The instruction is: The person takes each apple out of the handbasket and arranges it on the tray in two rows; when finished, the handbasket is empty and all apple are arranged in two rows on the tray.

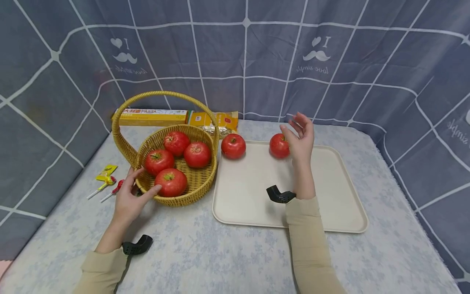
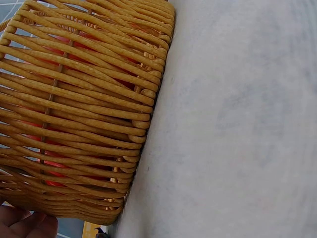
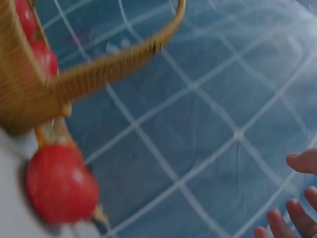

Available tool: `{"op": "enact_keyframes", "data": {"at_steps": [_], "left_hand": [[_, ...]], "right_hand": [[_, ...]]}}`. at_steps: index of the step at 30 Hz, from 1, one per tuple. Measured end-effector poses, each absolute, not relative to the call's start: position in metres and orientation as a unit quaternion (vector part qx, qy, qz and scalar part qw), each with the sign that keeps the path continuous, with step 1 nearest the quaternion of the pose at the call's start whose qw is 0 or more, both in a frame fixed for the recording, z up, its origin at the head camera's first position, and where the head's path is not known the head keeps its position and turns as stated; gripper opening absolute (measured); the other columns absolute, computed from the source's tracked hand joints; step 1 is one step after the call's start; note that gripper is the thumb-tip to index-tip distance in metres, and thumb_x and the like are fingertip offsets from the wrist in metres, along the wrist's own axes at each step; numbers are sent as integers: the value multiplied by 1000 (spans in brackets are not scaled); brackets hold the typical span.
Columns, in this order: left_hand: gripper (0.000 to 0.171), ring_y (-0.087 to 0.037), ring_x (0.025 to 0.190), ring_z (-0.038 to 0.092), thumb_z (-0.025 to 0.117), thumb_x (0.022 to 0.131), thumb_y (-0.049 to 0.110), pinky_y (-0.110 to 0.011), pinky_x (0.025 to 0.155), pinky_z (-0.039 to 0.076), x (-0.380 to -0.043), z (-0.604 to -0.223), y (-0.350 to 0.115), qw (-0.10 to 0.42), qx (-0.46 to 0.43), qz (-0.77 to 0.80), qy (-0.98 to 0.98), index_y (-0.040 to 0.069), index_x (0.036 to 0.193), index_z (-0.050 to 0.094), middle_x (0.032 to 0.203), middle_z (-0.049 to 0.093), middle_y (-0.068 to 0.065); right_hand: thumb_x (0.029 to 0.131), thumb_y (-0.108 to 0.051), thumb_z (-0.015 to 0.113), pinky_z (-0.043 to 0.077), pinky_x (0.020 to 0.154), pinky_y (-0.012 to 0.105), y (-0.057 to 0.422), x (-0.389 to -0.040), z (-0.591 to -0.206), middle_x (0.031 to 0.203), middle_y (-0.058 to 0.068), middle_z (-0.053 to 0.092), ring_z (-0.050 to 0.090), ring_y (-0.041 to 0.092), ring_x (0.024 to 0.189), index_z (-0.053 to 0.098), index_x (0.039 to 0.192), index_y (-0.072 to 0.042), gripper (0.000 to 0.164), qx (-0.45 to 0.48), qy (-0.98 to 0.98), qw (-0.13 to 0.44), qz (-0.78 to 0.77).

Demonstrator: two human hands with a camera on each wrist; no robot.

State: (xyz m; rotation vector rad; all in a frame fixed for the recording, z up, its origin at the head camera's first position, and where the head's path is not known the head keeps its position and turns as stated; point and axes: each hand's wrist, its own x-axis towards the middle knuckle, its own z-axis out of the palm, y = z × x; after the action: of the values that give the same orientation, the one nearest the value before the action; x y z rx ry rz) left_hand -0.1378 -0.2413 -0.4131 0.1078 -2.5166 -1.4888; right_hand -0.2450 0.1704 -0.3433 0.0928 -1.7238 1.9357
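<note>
A wicker basket [image 1: 196,198] with a tall arched handle holds several red tomatoes [image 1: 170,182]. My left hand [image 1: 130,198] holds the basket's near left side, the thumb lying at the rim. In the left wrist view, part of the left hand's fingers [image 2: 29,225] shows against the woven wall [image 2: 74,114]. Over the pale tray [image 1: 253,196] my right hand [image 1: 302,141] is raised with nothing in it, fingers loosely bent and thumb apart. Just left of it, partly covered by the hand, a tomato [image 1: 279,146] sits on the tray's far part. Another tomato [image 1: 233,146] is at the tray's far left corner.
Behind the basket lie a yellow pasta box [image 1: 152,117] and a yellow packet [image 1: 216,120]. Two lollipops [image 1: 106,182] and a small yellow wrapped sweet [image 1: 106,172] lie left of the basket. A blue-grey checked curtain [image 1: 220,53] hangs around the table.
</note>
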Motion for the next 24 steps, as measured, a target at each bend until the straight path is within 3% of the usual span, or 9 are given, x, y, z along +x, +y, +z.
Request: {"op": "enact_keyframes", "data": {"at_steps": [7,12,19,24], "left_hand": [[75,-30,139,19,72,84,26,-53,104,29,-138,-411,-241,105,36,-507,-855,2,143,33,156,5,-10],[75,-31,139,20,72,84,26,-53,104,29,-138,-410,-241,108,34,-506,-855,2,143,34,156,5,-10],[76,-31,139,19,72,84,28,-54,104,29,-138,-411,-242,103,36,-503,-857,2,144,33,156,5,-10],[75,-30,139,19,72,84,25,-54,104,29,-138,-412,-242,108,29,-505,-856,2,143,33,156,7,-9]], "right_hand": [[85,10,61,48,92,33,121,-217,-317,115,13,57,56,27,107,49,122,6,39,201,-629,216,719],[85,9,61,46,94,42,80,-211,-325,120,22,53,55,32,109,47,122,10,40,275,-656,122,692],[87,3,62,40,101,46,31,-224,-354,128,19,50,47,37,119,46,129,4,45,304,-666,-15,681],[87,-9,67,36,105,38,7,-236,-367,135,17,47,44,29,124,45,134,-4,53,287,-720,-36,631]]}}
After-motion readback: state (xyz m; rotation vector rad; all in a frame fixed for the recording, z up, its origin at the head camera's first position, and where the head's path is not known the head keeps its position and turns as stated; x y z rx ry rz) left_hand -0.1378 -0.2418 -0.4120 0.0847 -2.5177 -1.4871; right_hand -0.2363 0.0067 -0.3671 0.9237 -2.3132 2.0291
